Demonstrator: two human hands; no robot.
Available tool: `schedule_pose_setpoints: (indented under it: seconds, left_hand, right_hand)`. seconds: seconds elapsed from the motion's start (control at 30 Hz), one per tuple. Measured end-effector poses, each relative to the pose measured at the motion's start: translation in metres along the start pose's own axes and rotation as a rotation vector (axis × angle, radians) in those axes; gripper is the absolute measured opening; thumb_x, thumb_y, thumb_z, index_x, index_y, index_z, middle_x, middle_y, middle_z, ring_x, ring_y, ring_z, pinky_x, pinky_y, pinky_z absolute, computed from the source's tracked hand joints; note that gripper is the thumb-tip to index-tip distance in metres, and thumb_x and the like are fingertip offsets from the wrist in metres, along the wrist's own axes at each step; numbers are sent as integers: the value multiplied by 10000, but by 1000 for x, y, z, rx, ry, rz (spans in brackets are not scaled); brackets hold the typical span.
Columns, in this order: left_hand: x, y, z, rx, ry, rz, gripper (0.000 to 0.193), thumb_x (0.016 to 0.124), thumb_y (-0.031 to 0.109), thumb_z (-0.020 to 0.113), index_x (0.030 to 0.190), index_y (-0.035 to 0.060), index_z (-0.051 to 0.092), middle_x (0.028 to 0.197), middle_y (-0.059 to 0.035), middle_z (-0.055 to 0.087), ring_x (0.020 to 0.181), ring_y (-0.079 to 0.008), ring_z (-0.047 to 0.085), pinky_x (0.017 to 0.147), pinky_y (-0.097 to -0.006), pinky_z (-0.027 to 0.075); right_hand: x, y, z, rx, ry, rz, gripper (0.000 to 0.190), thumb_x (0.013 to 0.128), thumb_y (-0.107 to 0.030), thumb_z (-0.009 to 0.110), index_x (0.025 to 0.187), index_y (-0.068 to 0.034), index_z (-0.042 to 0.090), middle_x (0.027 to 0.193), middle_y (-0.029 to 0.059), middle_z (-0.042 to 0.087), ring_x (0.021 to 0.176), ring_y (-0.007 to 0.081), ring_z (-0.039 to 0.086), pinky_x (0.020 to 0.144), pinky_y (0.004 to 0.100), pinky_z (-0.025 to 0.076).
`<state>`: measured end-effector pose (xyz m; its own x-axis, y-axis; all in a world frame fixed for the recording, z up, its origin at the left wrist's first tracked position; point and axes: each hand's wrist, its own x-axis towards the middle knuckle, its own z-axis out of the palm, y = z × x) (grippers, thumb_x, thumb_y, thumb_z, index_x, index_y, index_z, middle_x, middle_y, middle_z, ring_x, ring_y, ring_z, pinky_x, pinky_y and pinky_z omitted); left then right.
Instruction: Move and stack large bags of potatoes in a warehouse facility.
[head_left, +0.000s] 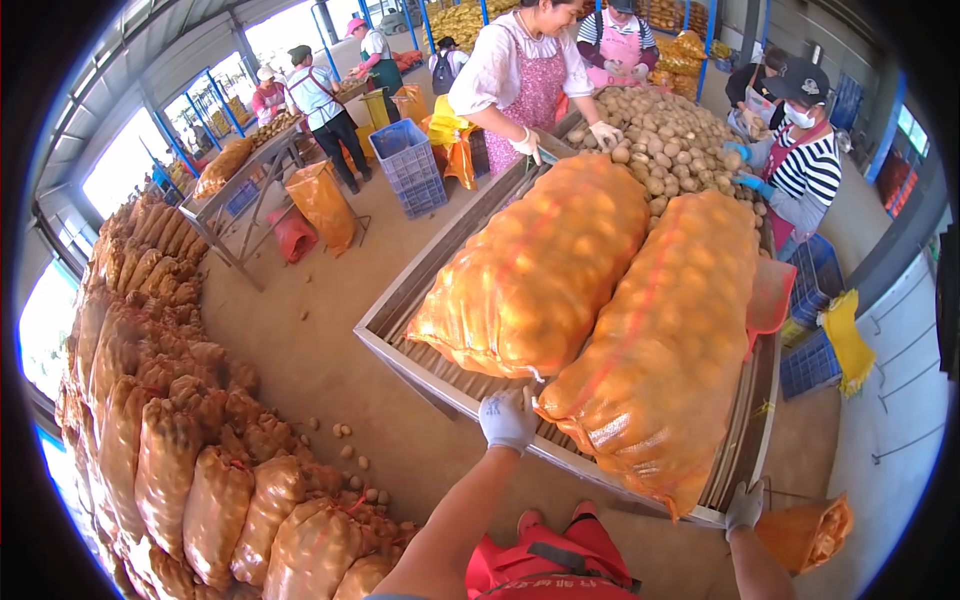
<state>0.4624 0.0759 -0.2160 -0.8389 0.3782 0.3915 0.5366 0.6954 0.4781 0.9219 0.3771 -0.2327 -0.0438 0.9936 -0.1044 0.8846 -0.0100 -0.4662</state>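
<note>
Two full orange mesh sacks lie side by side on a slatted sorting table with a metal rim (427, 375). The left sack (532, 262) has a white string at its near end. The right sack (660, 330) reaches over the near rim with one corner. My left hand (508, 420), in a pale glove, lies over the near rim between the sacks, its fingertips beside the right sack's corner; its grip is partly hidden. My right hand (744, 506), also gloved, rests at the table's near right corner, where its hold on the rim is unclear.
Loose potatoes (667, 135) cover the far end, where several people work. A red scoop (771, 296) lies by the right rim. Filled sacks (172, 457) are piled along the left, with stray potatoes on the floor. Blue crates (409, 169) stand beyond; an orange sack (810, 532) sits lower right.
</note>
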Motion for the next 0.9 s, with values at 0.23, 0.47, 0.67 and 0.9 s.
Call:
schedule_pose_setpoints:
  seconds: [0.23, 0.47, 0.67, 0.9]
  left_hand:
    - [1, -3, 1, -65, 5, -10, 378, 1037, 254, 601, 721, 83, 719, 785, -157, 746, 802, -380, 724, 782, -542, 517]
    - [-5, -4, -4, 40, -35, 24, 151, 908, 224, 664, 850, 110, 744, 851, -140, 751, 852, -374, 728, 806, -537, 521]
    - [-4, -5, -2, 47, -79, 26, 167, 911, 292, 740, 901, 131, 781, 870, -118, 759, 864, -368, 726, 787, -522, 533]
    - [-5, -9, 2, 14, -47, 9, 183, 943, 288, 700, 893, 134, 785, 872, -131, 764, 898, -387, 724, 808, -519, 523]
  right_hand:
    - [2, -5, -4, 17, -43, 11, 442, 1103, -193, 573, 1474, 43, 534, 1406, 273, 686, 1277, 434, 676, 1065, 490, 519]
    - [-2, -4, -2, 103, -31, -1, 413, 1059, -225, 610, 1397, 8, 575, 1274, 279, 725, 1207, 465, 691, 1019, 514, 525]
    - [-5, -6, -7, -30, -31, 22, 362, 1051, -261, 613, 1289, 10, 592, 1249, 309, 714, 1202, 508, 669, 1007, 553, 521]
    - [-2, -4, -3, -19, -32, -10, 400, 1061, -257, 607, 1362, 5, 589, 1287, 303, 709, 1222, 496, 665, 1038, 533, 515]
